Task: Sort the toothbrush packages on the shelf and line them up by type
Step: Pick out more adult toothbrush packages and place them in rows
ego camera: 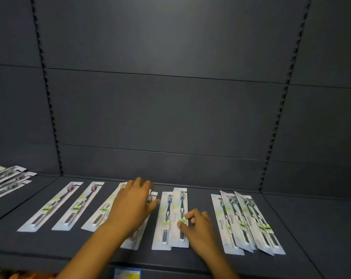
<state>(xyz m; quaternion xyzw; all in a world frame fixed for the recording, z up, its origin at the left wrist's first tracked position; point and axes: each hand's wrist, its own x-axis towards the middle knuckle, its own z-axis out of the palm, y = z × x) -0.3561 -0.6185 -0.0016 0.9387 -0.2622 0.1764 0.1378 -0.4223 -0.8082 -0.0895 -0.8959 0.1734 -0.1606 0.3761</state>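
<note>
We found the toothbrush packages lying flat on the dark shelf [190, 260], their long sides running front to back, in loose groups by brush colour. At the centre lay two packages with blue brushes: the left blue package [165, 220] and, overlapping its right edge, the right blue package [180, 210]. Our right hand [198, 228] rested on the lower half of that right blue package, fingers curled loosely and the thumb tip pressing its face near the green label; it pinched nothing that we could see. Our left hand [133, 204] lay spread, palm down, over two packages just to the left, the half-hidden package [102, 214] and another package [134, 240] whose lower end showed under the wrist; the fingertips reached toward the back edge of the shelf.

Farther left, well apart from each other, were two packages with dark red brushes, the far-left package [50, 208] and its neighbour [78, 206], both angled slightly. To the right, three packages with teal brushes [249, 222] overlapped like fanned cards. On the adjoining shelf section at far left, a small stack of packages [7, 180] lay sideways. Behind everything rose the grey back panel [170, 109] with its slotted uprights [50, 109]. A blue price tag [127, 273] sat on the shelf's front lip.
</note>
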